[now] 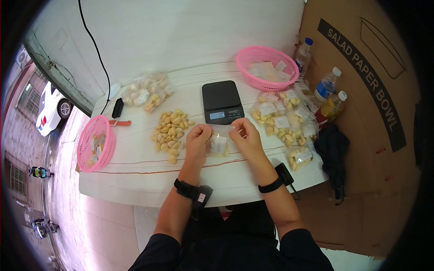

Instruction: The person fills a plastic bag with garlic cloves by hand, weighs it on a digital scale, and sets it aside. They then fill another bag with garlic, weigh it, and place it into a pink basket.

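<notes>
My left hand [197, 143] and my right hand [247, 137] both pinch the top of a small clear plastic bag [219, 145] with a white label and a few garlic cloves inside. The bag hangs just in front of a black digital scale [220, 100] on the white table [135, 178]. A loose pile of peeled garlic cloves [170, 132] lies to the left of my left hand. Several filled, labelled bags of garlic [285, 122] lie to the right of my right hand.
One pink basket [96, 143] sits at the table's left edge, another pink basket [266, 67] at the back right. More garlic bags [145, 91] lie at the back left by a black cable. Bottles [326, 84] and a cardboard box [366, 77] stand on the right.
</notes>
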A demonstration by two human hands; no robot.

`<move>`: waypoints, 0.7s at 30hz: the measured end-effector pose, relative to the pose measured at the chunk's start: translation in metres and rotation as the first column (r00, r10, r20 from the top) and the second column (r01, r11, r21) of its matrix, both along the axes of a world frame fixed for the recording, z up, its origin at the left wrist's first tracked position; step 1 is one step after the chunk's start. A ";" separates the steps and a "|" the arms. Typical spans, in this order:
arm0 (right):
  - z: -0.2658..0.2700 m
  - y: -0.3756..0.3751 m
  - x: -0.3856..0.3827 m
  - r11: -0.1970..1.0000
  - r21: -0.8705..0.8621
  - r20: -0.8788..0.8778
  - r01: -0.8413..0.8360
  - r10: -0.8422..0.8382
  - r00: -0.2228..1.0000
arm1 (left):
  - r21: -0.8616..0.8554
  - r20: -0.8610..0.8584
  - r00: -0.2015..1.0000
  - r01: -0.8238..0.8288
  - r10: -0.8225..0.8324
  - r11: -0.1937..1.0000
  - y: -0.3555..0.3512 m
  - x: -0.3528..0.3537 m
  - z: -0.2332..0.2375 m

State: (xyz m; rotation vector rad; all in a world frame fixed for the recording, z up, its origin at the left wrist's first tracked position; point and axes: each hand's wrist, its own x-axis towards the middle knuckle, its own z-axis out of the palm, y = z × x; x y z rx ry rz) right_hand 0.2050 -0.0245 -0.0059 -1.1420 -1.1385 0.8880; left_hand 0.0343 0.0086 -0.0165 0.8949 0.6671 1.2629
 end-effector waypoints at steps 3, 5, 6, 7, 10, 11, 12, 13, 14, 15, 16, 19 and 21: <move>0.006 -0.002 0.000 0.985 0.129 0.222 0.113 -0.140 0.965 | 0.004 -0.032 0.999 -0.021 0.021 1.000 0.000 0.002 0.000; 0.003 0.000 0.000 0.994 0.100 0.236 0.035 -0.058 0.970 | 0.031 -0.084 0.996 -0.029 0.032 0.999 -0.001 0.005 0.001; 0.005 -0.001 0.000 0.994 0.099 0.235 0.036 -0.059 0.970 | 0.059 -0.133 0.990 -0.035 0.042 0.998 -0.002 0.005 0.002; 0.009 -0.003 -0.001 0.993 0.112 0.222 0.027 -0.051 0.974 | 0.057 -0.135 0.990 -0.033 0.040 0.998 -0.003 0.006 0.003; 0.008 -0.003 0.000 0.984 0.175 0.230 0.012 -0.053 0.972 | 0.106 -0.283 0.959 0.045 -0.014 0.993 -0.007 0.006 0.003; 0.006 -0.002 0.000 0.975 0.224 0.250 0.004 -0.061 0.966 | 0.126 -0.351 0.936 0.056 -0.008 0.990 -0.008 0.006 0.002; 0.006 -0.002 0.001 0.975 0.223 0.250 0.006 -0.063 0.966 | 0.145 -0.418 0.909 0.068 -0.002 0.987 -0.009 0.006 0.001; 0.007 -0.003 0.002 0.972 0.237 0.311 -0.004 -0.071 0.948 | 0.144 -0.418 0.908 0.071 -0.004 0.987 -0.009 0.007 0.001; 0.008 -0.003 0.002 0.968 0.249 0.370 -0.016 -0.080 0.925 | 0.196 -0.375 0.927 0.053 0.025 0.979 -0.009 0.009 0.001; 0.009 -0.004 0.003 0.969 0.248 0.369 -0.014 -0.081 0.926 | 0.247 -0.330 0.943 0.033 0.052 0.968 -0.009 0.011 0.001; 0.010 -0.004 0.003 0.972 0.234 0.362 -0.033 -0.055 0.931 | 0.246 -0.332 0.942 0.035 0.050 0.969 -0.010 0.011 0.001; 0.007 -0.004 0.001 0.980 0.190 0.281 -0.054 -0.002 0.960 | 0.280 -0.360 0.928 0.006 0.099 0.960 -0.011 0.012 0.002; 0.008 -0.004 0.001 0.984 0.165 0.209 -0.068 0.033 0.977 | 0.283 -0.368 0.922 -0.016 0.124 0.959 -0.009 0.012 0.003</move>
